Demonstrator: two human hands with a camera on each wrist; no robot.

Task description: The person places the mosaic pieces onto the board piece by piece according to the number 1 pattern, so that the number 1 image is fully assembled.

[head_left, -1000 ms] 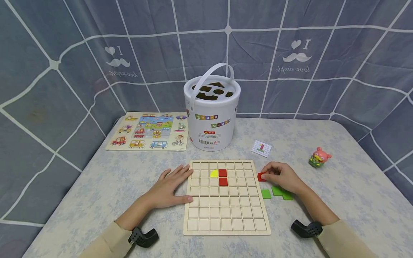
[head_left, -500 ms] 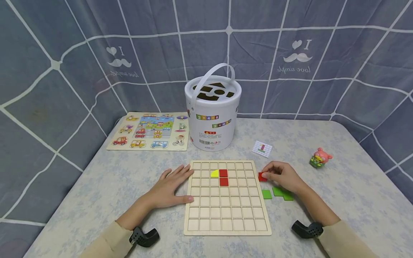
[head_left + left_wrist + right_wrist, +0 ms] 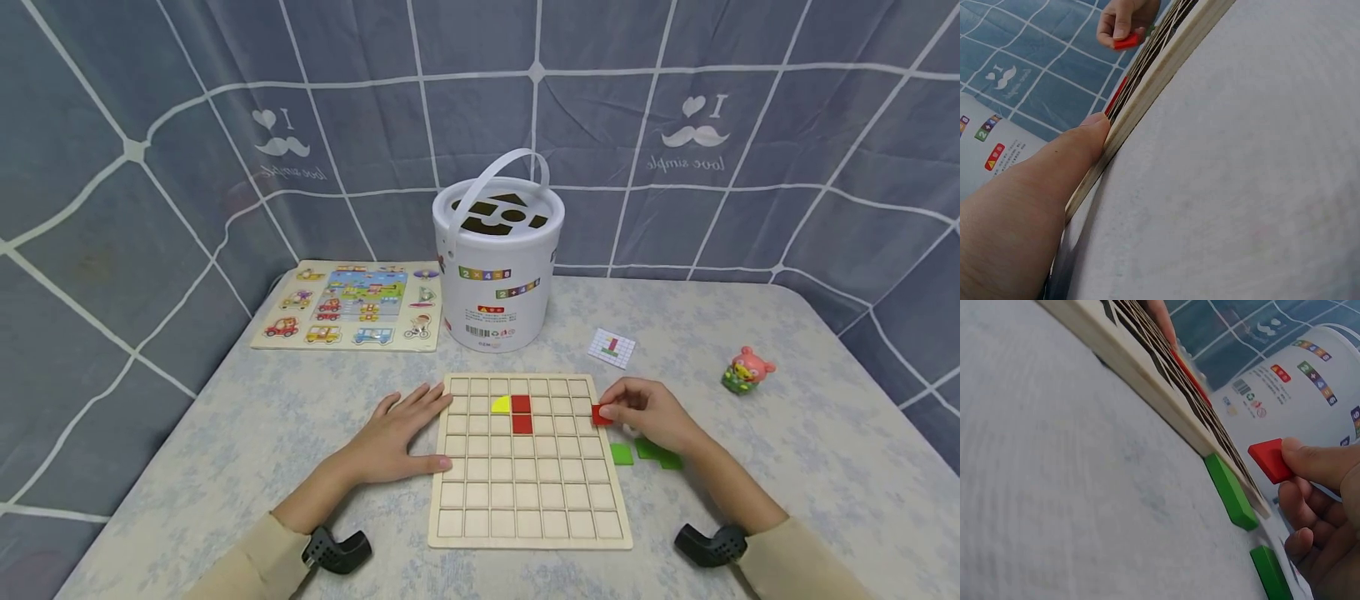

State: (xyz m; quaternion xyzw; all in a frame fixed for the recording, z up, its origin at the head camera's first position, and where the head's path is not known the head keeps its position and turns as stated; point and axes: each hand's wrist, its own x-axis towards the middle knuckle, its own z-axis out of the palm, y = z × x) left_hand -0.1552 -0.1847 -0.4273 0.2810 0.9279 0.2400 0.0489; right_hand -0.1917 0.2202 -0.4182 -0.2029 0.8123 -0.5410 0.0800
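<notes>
A wooden grid board (image 3: 525, 525) lies on the table before me. A yellow quarter-round piece (image 3: 500, 405) and two red squares (image 3: 521, 414) sit in its upper cells. My left hand (image 3: 393, 435) rests flat on the table, fingers touching the board's left edge (image 3: 1147, 87). My right hand (image 3: 647, 412) pinches a red square tile (image 3: 601, 414) (image 3: 1270, 460) lifted over the board's right edge. Green pieces (image 3: 651, 452) (image 3: 1230, 491) lie on the table beside that edge, partly under the right hand.
A white shape-sorter bucket (image 3: 497, 268) with a handle stands behind the board. A vehicle picture puzzle (image 3: 348, 304) lies at back left. A small pattern card (image 3: 611, 347) and a pink toy figure (image 3: 746, 370) sit at right. Curtain walls surround the table.
My right hand has lifted the red tile and shifted it left, from the table beside the board to over its right edge. The left hand stays still.
</notes>
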